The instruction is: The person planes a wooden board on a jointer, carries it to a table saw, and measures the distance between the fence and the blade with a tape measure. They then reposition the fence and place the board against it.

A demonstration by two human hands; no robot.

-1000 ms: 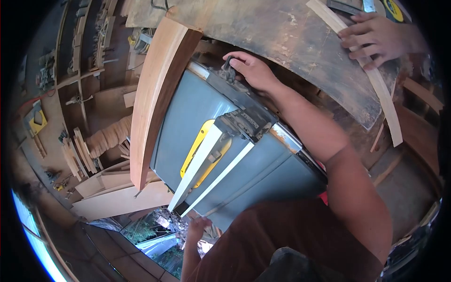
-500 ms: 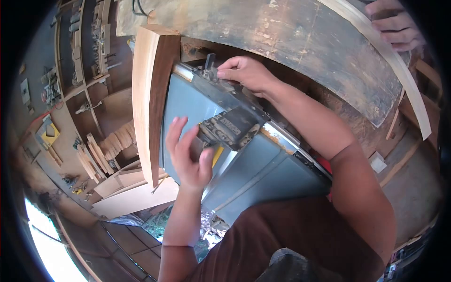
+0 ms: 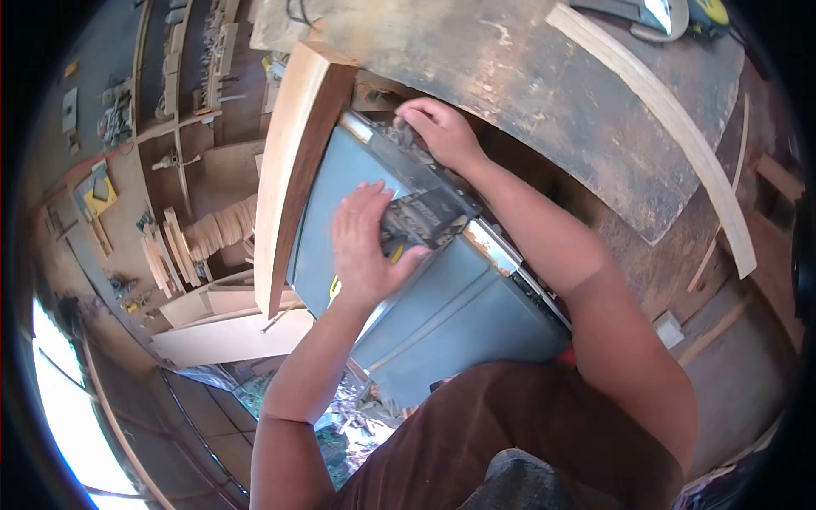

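A blue-grey metal machine table (image 3: 450, 314) stands before me, with a dark, dusty block (image 3: 425, 214) mounted across its upper edge. My left hand (image 3: 370, 246) is at the near left side of this block, fingers stretched and thumb apart. It looks to be touching the block, though the contact is partly hidden. At the far edge my right hand (image 3: 442, 134) is bent with curled fingers at a dark metal fitting (image 3: 406, 140). What its fingertips hold is hidden and blurred. A thick curved wooden piece (image 3: 293, 170) stands along the table's left end.
Beyond the machine lies a worn board (image 3: 527, 85) with a long curved wooden strip (image 3: 671, 119) on it. A power tool (image 3: 663, 17) shows at the top right. Wooden shelving (image 3: 178, 136) and stacked curved offcuts (image 3: 221, 229) are on the left. A pale plank (image 3: 234, 336) lies below them.
My left hand has moved in against the dark block. My right hand stays at the fitting, whose upright lever no longer shows. The view has shifted; another person's hand at upper right is gone.
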